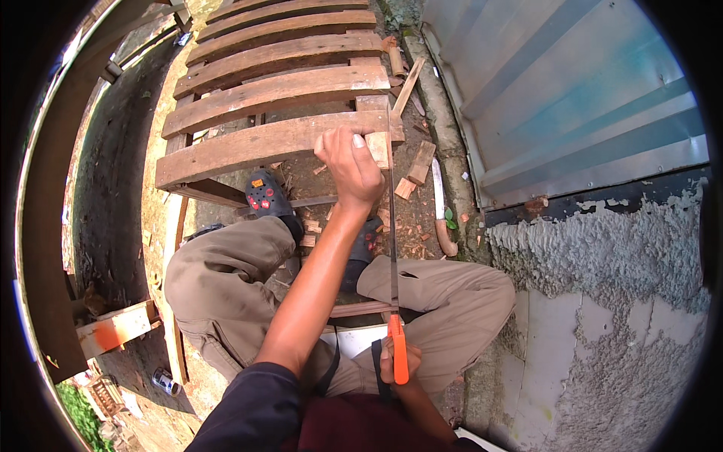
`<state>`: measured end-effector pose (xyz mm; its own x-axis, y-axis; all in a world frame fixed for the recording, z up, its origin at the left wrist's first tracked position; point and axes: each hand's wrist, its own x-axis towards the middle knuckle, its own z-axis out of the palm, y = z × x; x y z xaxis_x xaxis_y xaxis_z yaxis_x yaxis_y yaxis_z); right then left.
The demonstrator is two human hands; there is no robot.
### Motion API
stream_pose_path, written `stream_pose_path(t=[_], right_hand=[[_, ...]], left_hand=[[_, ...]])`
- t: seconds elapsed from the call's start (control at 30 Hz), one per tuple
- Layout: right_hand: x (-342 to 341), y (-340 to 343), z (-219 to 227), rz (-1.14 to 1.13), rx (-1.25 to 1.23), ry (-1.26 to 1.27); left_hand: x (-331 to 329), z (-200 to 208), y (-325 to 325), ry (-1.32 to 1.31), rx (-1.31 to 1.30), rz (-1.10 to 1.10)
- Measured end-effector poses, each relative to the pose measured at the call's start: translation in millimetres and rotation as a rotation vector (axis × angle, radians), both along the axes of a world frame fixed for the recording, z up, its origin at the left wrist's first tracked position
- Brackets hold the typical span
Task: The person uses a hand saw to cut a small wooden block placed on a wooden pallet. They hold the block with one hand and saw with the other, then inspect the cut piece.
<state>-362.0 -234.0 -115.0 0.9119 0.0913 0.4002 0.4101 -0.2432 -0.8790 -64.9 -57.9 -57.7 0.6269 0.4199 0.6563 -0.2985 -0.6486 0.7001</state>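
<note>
Slatted frame [275, 92] sits just beyond my L hand [351, 169]; saw [393, 256] points fwd from my R hand [387, 363], which seems wrapped round its handle [399, 348]; block [379, 151]'s under my L hand, gripped at the near slat [248, 147], blade [392, 203] just R of it. To saw well I'd use long strokes, blade upright, L thumb [360, 145] clear. Can't tell if teeth've bitten: blade's edge-on, R fingers mostly hidden.

Wide fisheye, head-high, facing downward
</note>
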Motion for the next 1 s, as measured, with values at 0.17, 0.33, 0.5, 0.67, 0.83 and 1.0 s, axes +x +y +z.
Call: stream_pose_path(t=[0.17, 0.33, 0.5, 0.67, 0.83, 1.0], right_hand=[[94, 26, 44, -0.036, 0.000, -0.101], [206, 77, 101, -0.106, 0.175, 0.022], [91, 36, 31, -0.040, 0.171, 0.056], [-10, -8, -5, 0.025, 0.190, 0.079], [116, 17, 37, 0.048, 0.100, 0.081], [133, 43, 40, -0.014, 0.130, -0.071]], left_hand=[[5, -4, 1, -0.059, 0.004, -0.011], [9, -1, 7, -0.040, 0.071, -0.052], [7, 1, 7, -0.051, 0.097, -0.082], [4, 1, 4, -0.065, 0.049, -0.076], [6, -3, 2, -0.076, 0.084, -0.063], [9, -5, 6, -0.058, 0.100, -0.073]])
